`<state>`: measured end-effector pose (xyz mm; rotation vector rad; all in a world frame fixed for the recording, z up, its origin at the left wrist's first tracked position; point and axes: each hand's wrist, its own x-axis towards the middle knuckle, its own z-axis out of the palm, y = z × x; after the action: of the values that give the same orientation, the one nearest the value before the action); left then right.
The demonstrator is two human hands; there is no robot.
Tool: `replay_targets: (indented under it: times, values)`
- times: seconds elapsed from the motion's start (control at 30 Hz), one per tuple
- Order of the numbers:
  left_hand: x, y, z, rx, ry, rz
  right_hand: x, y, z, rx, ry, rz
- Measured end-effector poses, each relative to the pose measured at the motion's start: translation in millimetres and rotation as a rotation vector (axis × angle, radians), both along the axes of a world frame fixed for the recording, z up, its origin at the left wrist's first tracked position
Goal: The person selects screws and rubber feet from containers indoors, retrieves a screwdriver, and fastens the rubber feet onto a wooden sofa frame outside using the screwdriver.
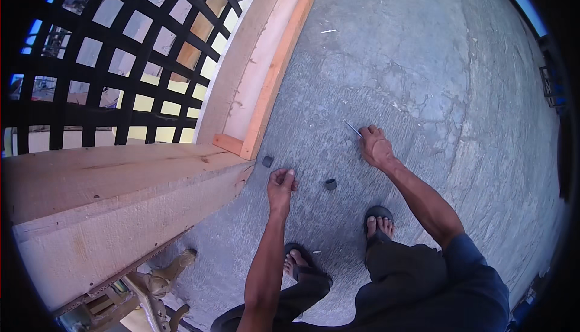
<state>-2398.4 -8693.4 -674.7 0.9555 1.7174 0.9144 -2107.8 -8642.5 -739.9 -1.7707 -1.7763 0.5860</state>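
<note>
One thin rod (353, 129) is held jutting forward-left from the curled right hand (376, 147); left hand (281, 187) half-curled, contents unclear

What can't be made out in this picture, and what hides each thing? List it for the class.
All in the head view:
1. Thin, straight, blue-grey rod: its near end is hidden inside the right hand.
2. Left hand: its own curled fingers hide whether it pinches anything.
3. Small, dark, round cylinder: its inside is too small and shadowed to read.
4. Black woven-strap lattice: its left side is cut off by the fisheye rim.
</note>
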Motion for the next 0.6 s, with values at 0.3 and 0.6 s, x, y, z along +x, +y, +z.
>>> replay_targets:
  times: [0.3, 0.6]
  values:
    - [-26.0, -52.7, -61.4, 0.267, -0.59, 0.226, 24.6, -90.6, 19.1, -0.657, 0.828, -0.191]
    - [1.1, -64.3, -40.0, 0.247, -0.931, 0.26, -1.3, -96.9, -61.2, 0.07, 0.232, -0.136]
